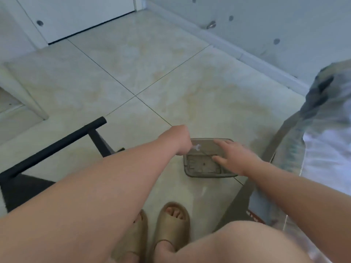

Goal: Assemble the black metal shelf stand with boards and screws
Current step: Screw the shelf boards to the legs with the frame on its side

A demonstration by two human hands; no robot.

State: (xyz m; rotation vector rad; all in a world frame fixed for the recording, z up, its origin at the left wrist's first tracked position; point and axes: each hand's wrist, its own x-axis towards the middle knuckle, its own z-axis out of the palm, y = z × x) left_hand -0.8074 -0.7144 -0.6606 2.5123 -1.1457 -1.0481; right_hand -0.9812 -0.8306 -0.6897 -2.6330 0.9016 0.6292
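The black metal shelf stand (57, 143) lies at the lower left, one tube pointing up and right over the tiled floor. A clear grey plastic box (205, 172) sits on the floor in front of me. My left hand (179, 139) is closed over the box's left rim on a small silver wrench (196, 147), whose open end shows just past my fingers. My right hand (233, 155) hovers over the box's right side, fingers spread, holding nothing. What lies inside the box is blurred.
My feet in tan slippers (171, 221) stand just below the box. A glass-topped table (281, 141) with a cloth (326, 114) and cardboard on it is at the right. White cabinet doors (66, 18) and a wall close the far side.
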